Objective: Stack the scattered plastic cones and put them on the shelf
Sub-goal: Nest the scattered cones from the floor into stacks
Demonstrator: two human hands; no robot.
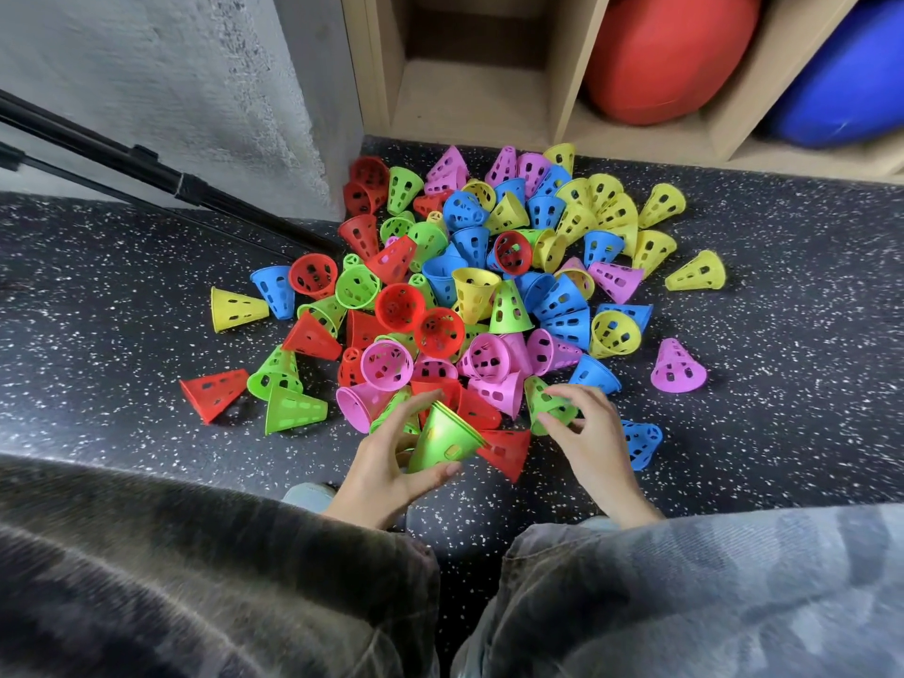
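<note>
Gripping a short stack of green cones, the left hand has its thumb along the stack's near rim and its fingers curled over the far side, the stack lying tilted with its tip pointing away and to the left. Just to its right, the right hand pinches a single green cone between thumb and fingers at the pile's near edge; that cone and the stack are close but apart. A red cone lies on its side between the two hands, touching the stack's rim. Beyond them spreads the pile of perforated plastic cones in red, blue, yellow, green and pink, heaped on a dark speckled floor, most lying on their sides, a few standing. Stray cones sit off the heap: a red one at the left, a yellow one and a pink one at the right, and a blue one just beside the right wrist. At the top stands a wooden shelf whose leftmost visible cubby has nothing in view, while the next two hold a red ball and a blue ball. Black poles slant across the floor by a grey wall at the left.
</note>
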